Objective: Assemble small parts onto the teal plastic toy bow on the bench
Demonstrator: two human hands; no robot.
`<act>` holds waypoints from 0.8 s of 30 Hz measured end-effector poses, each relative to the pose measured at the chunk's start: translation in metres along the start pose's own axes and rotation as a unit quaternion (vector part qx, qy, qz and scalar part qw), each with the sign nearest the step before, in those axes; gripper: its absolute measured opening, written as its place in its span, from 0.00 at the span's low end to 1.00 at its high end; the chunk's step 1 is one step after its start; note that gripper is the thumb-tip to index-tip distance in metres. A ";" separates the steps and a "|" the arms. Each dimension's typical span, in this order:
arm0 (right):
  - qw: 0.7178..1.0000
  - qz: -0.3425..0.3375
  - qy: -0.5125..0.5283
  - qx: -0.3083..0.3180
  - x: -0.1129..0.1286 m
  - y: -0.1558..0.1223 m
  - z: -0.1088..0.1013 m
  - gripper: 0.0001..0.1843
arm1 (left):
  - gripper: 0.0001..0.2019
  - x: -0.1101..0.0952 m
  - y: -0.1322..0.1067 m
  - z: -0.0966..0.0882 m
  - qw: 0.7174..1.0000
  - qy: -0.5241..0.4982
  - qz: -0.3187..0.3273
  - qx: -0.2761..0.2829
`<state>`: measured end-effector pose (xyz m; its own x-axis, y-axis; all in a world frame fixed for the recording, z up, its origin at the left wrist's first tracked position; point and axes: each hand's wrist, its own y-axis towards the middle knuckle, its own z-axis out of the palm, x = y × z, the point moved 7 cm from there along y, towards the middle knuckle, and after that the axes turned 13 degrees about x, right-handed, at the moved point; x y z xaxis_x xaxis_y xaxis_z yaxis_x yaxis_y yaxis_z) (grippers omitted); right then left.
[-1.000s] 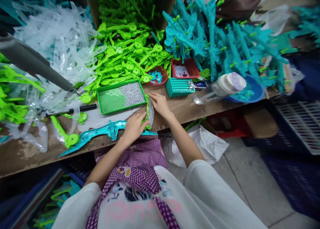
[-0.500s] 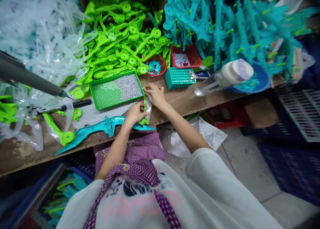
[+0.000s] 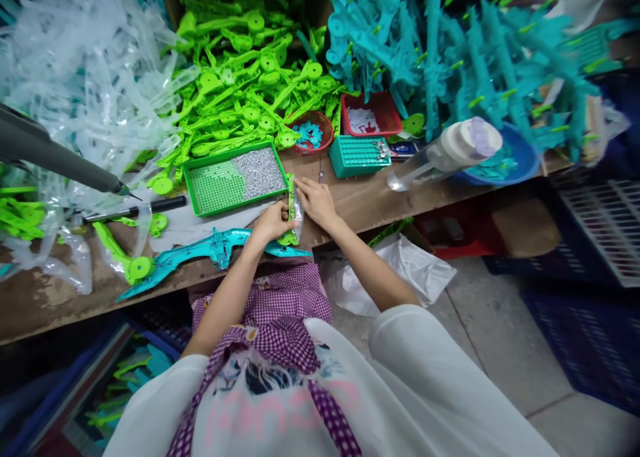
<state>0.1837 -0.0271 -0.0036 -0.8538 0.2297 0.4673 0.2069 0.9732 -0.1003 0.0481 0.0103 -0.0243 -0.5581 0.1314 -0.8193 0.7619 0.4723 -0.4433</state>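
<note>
Scuffed brown tabletop (image 3: 367,200): left grip (image 3: 273,221) pinches slim green plastic strip (image 3: 291,207); right grip (image 3: 316,202) unclear.

Two hands (image 3: 271,223) (image 3: 317,202), one bottle (image 3: 443,156), one green tray (image 3: 243,204)

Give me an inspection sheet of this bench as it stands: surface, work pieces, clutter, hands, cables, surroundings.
Surface: brown bench, worn at front left.
Work pieces: narrow green part with clear piece along its right side; long blue part near the front edge, partly hidden by an arm.
Clutter: heaps of clear pieces, green parts and blue parts behind; bottle at right.
Hands: left hand grips the narrow green part; right hand has fingertips at its far end.
Cables: nothing seen; grey tool runs out of frame.
Surroundings: white bag below bench level, blue crate at right.
</note>
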 end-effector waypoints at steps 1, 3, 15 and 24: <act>1.000 -0.002 0.021 -0.001 -0.001 0.000 0.001 0.23 | 0.22 -0.001 0.000 0.000 1.000 0.003 0.002 0.004; 0.998 -0.013 0.061 -0.008 -0.004 0.001 0.002 0.23 | 0.22 -0.002 -0.001 0.001 1.000 0.010 0.007 0.015; 0.999 -0.001 0.047 -0.006 -0.002 0.003 -0.004 0.22 | 0.30 -0.004 -0.005 0.001 0.997 0.030 0.076 0.013; 0.997 0.032 -0.056 0.031 0.008 0.001 0.001 0.24 | 0.24 -0.002 0.000 0.002 0.996 0.039 0.081 0.025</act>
<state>0.1766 -0.0247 -0.0006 -0.8885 0.2885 0.3568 0.2368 0.9544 -0.1820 0.0500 0.0084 -0.0233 -0.4485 0.2717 -0.8515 0.8586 0.3957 -0.3259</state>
